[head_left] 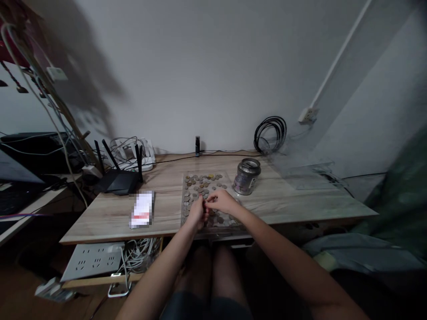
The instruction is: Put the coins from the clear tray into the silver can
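Our left hand [197, 212] and right hand [223, 201] meet, fingertips pinched together over loose coins [202, 183] on a tray [184, 195]; small, hard, slippery, best pinched by their edges.

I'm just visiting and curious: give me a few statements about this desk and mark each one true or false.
1. Both hands, the left hand and the right hand, meet over the spread of coins. True.
2. The tin can stands to the left of the coins. False: it stands to their right.
3. A black router with antennas sits on the desk, left of the coins. True.
4. The coiled black cable lies on the floor. False: it is against the wall at the back of the desk.
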{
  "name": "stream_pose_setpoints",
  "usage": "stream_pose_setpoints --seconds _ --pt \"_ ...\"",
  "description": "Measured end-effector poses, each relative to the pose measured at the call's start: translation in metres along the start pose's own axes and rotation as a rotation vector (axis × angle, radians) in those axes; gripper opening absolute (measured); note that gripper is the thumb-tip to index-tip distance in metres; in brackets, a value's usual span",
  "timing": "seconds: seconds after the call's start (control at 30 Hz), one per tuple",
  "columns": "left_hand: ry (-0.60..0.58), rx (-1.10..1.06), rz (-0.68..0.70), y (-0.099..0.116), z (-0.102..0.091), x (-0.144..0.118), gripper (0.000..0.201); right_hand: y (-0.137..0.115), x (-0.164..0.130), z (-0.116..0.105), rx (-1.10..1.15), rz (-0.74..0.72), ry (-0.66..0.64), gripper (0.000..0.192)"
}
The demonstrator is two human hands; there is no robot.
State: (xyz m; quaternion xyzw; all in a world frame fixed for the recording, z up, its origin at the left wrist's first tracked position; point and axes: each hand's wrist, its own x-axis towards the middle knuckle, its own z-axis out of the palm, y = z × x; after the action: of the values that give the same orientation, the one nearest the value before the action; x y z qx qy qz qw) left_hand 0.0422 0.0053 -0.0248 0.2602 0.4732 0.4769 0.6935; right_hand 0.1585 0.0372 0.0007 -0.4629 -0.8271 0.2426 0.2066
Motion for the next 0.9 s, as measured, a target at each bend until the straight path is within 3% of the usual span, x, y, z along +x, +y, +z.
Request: stream_pose_setpoints --seconds 0.2,0.4,0.47,0.57,0.63,0.73,0.83,0.9 --pt "-0.114 0.079 -0.043 -0.003 0.004 -0.001 0.042 0.005 -0.006 -0.006 -0.086 -0.030 0.106 0.019" --pt "-0.289 -0.004 -0.138 -0.003 0.000 0.004 0.032 0.018 -0.006 0.002 0.134 0.050 0.054 0.011" --pt "-0.307 -0.019 -0.126 -0.002 -0.002 0.003 0.022 0.021 -0.005 -0.016 0.173 0.062 0.146 0.010" --pt "-0.289 -0.029 -0.085 0.000 -0.002 0.000 0.014 0.029 -0.002 -0.071 0.083 0.084 0.554 0.019" --pt "-0.266 -0.030 -0.077 0.002 -0.001 -0.004 0.016 0.038 0.003 -0.112 -0.075 0.189 0.802 0.025" --pt "-0.236 -0.039 -0.057 0.004 0.001 -0.008 0.011 0.054 0.013 -0.152 -0.309 0.414 0.779 0.020" --pt "-0.222 -0.019 -0.014 0.003 0.002 -0.009 0.009 0.067 0.024 -0.160 -0.427 0.535 0.652 0.017" --pt "-0.218 0.020 0.020 0.002 0.001 -0.007 0.015 0.072 0.029 -0.157 -0.465 0.558 0.645 0.018"
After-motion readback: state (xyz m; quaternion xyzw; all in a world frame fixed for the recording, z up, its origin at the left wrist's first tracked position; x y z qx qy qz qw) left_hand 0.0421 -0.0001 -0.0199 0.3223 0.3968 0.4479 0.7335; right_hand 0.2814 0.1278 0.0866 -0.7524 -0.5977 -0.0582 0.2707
